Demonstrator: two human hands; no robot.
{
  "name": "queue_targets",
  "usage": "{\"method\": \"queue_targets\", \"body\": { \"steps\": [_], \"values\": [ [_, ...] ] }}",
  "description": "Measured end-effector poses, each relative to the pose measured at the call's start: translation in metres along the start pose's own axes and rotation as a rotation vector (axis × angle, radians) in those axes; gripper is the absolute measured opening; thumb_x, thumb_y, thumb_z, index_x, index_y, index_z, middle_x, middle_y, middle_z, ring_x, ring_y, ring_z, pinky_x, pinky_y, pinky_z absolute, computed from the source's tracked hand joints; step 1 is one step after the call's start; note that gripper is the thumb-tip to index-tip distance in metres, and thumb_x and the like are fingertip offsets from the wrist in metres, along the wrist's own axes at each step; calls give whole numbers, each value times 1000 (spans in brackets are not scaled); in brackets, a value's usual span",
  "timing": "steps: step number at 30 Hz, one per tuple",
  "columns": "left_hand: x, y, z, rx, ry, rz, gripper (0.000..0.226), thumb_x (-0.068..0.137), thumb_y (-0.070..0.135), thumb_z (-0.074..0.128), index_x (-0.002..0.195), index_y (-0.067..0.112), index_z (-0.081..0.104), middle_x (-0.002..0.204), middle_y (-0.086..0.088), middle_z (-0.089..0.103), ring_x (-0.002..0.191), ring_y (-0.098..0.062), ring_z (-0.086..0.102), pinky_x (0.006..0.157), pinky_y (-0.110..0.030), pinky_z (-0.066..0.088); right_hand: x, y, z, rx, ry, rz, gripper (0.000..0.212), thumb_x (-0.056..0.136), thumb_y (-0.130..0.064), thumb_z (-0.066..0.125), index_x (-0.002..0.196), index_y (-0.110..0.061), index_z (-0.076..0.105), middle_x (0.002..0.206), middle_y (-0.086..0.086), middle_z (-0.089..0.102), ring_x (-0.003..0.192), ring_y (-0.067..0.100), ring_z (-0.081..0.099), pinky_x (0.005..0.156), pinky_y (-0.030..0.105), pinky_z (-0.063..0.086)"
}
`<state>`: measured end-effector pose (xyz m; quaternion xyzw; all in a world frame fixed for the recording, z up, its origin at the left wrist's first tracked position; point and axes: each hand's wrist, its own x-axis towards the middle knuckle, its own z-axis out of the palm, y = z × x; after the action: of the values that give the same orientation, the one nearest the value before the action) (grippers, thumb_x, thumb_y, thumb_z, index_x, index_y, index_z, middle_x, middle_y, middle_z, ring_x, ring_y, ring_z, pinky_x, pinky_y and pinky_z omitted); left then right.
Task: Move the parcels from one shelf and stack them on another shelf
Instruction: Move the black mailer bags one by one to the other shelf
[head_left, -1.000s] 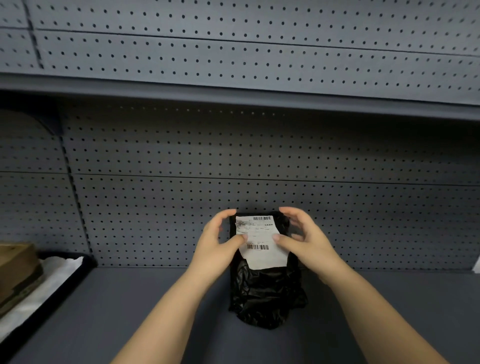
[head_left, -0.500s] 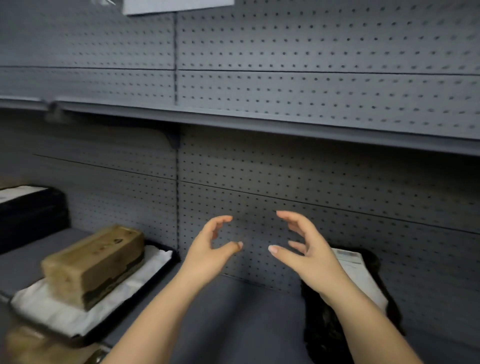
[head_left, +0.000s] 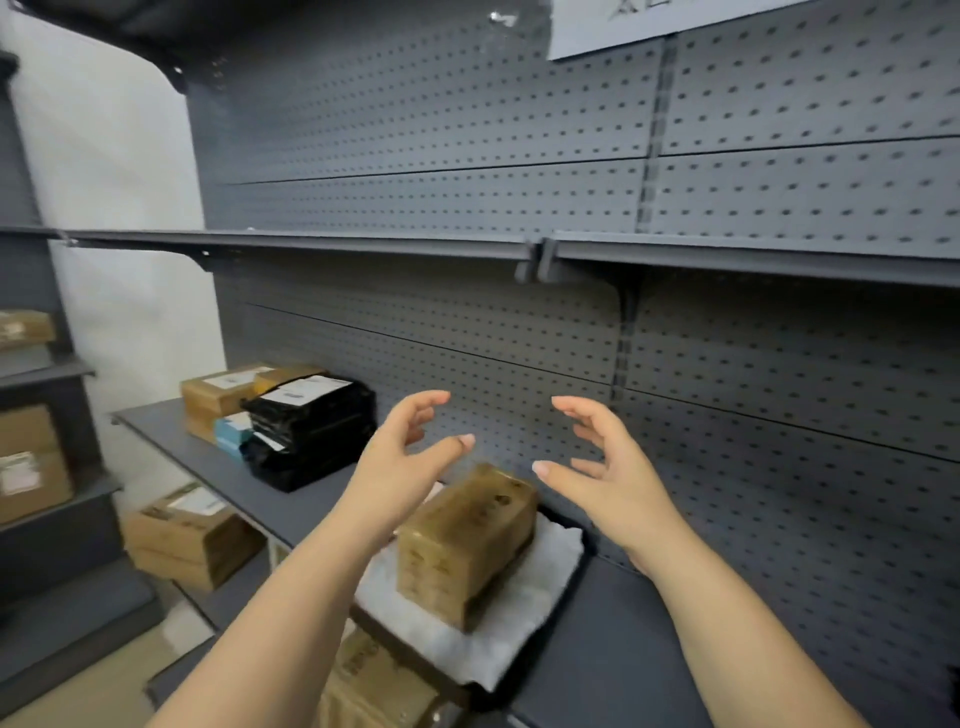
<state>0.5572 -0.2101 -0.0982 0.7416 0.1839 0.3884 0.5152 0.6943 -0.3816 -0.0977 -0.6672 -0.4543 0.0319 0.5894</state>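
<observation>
Head view: empty-fingered hands, left (head_left: 400, 462) and right (head_left: 613, 478), above brown parcel (head_left: 465, 540).

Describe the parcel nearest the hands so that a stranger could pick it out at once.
On the grey middle shelf, below and between the open hands, a brown box wrapped in clear tape lies on a white padded parcel. The other brown boxes sit further left beside black bags.

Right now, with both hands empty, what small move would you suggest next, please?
Probably lower both open hands, left hand and right hand, onto the brown tape-wrapped box on the white padded parcel: it lies directly below them, nearest, ungripped.
</observation>
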Motion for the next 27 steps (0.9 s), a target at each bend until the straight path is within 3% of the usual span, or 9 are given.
{"method": "queue_targets", "body": {
  "steps": [2,6,10,14,17,21,23,25,27],
  "values": [
    [13,-16,-50,17,15,-5,42,76,35,79,107,53,59,131,4,54,125,-16,51,105,-41,43,17,-6,51,13,-1,-15,56,81,-24,78,121,-53,52,133,-37,43,130,-2,40,101,28,46],
    [38,-47,-135,71,32,-30,44,81,28,76,119,42,58,132,4,54,126,-14,49,105,-38,41,45,-15,146,55,26,-26,55,83,-20,77,123,-46,52,128,-40,43,126,1,44,96,33,51],
    [63,-76,-206,79,48,-55,42,79,32,77,114,47,59,129,7,55,124,-12,52,104,-38,43,75,-19,227,116,22,3,52,84,-19,76,121,-46,51,125,-41,41,126,2,42,101,37,49],
    [93,-99,-259,50,73,-71,41,76,37,77,108,53,59,130,7,55,121,-10,54,88,-26,46,106,-18,285,149,16,50,51,86,-19,74,118,-50,50,128,-33,42,131,3,36,109,35,40],
    [126,-115,-287,28,82,-69,40,82,29,75,113,47,59,130,9,54,112,0,55,77,-20,45,131,-12,316,110,13,71,55,85,-19,75,126,-45,49,130,-29,41,121,-6,37,108,28,36],
    [174,-140,-308,18,94,-105,43,80,31,75,117,47,59,137,7,52,123,-12,52,98,-36,45,165,3,348,88,24,90,57,84,-16,76,130,-39,50,119,-34,39,100,-35,36,90,11,37],
    [195,-153,-314,24,95,-116,44,80,30,75,118,46,58,138,5,50,125,-14,49,98,-33,42,182,15,362,83,38,101,58,84,-17,76,129,-41,49,125,-28,42,108,-22,40,96,20,34],
    [217,-169,-319,26,74,-116,44,82,29,74,119,45,58,138,5,49,126,-14,48,86,-24,42,201,30,377,80,61,109,59,83,-21,76,128,-47,48,134,-25,40,121,-5,35,102,26,31],
    [238,-184,-324,31,54,-127,44,82,29,73,118,47,57,137,6,49,126,-14,48,70,-17,42,221,44,389,72,79,125,59,82,-25,77,124,-54,47,133,-29,40,128,1,32,108,31,30]
  ]
}}
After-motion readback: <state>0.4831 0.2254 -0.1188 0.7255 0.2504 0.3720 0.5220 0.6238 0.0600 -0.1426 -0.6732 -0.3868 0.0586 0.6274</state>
